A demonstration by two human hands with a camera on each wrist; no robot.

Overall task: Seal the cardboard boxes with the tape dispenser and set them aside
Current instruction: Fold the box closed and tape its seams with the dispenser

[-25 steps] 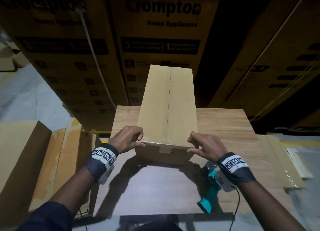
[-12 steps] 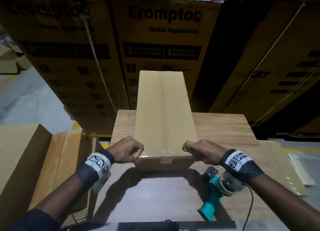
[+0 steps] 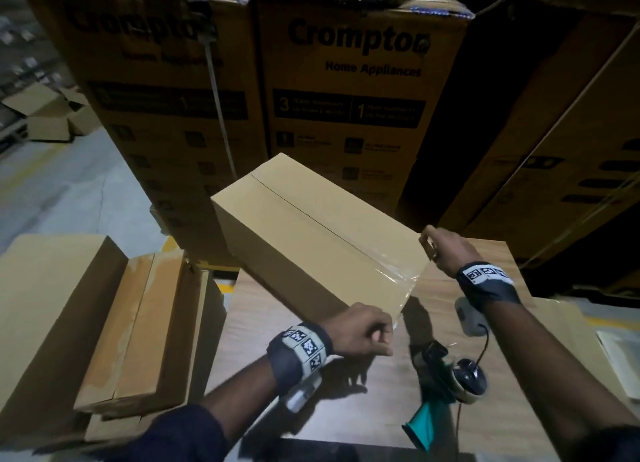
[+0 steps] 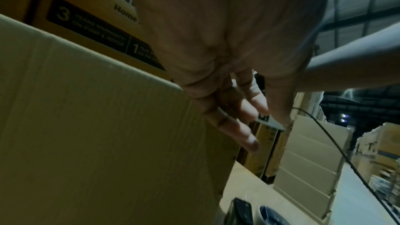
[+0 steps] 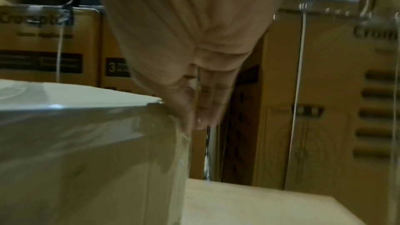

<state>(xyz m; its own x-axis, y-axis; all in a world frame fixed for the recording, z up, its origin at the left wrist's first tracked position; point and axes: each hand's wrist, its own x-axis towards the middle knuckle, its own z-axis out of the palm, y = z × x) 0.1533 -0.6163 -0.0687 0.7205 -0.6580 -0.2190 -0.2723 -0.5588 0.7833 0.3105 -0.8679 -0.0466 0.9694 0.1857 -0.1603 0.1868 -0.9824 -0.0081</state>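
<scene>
A long plain cardboard box [image 3: 311, 239] is off the wooden table [image 3: 346, 409], tilted, its far end pointing up and left. Clear tape [image 3: 398, 274] wraps its near end. My left hand [image 3: 363, 333] is at the near lower corner; in the left wrist view its fingers [image 4: 238, 126] lie nearly straight against the box [image 4: 97, 126]. My right hand [image 3: 441, 253] grips the near upper corner, fingers [image 5: 194, 109] curled at the taped edge of the box [image 5: 86, 143]. The teal tape dispenser [image 3: 446, 389] lies on the table under my right forearm.
Several plain boxes [image 3: 69, 323] are stacked at the left, beside the table. Tall printed cartons [image 3: 346, 97] form a wall right behind it. Flat cardboard sheets [image 3: 571, 340] lie at the right. Grey floor [image 3: 69, 191] shows at the far left.
The box has left the table and swung so its far end points left. My right hand rose with the near corner; my left dropped to the lower corner.
</scene>
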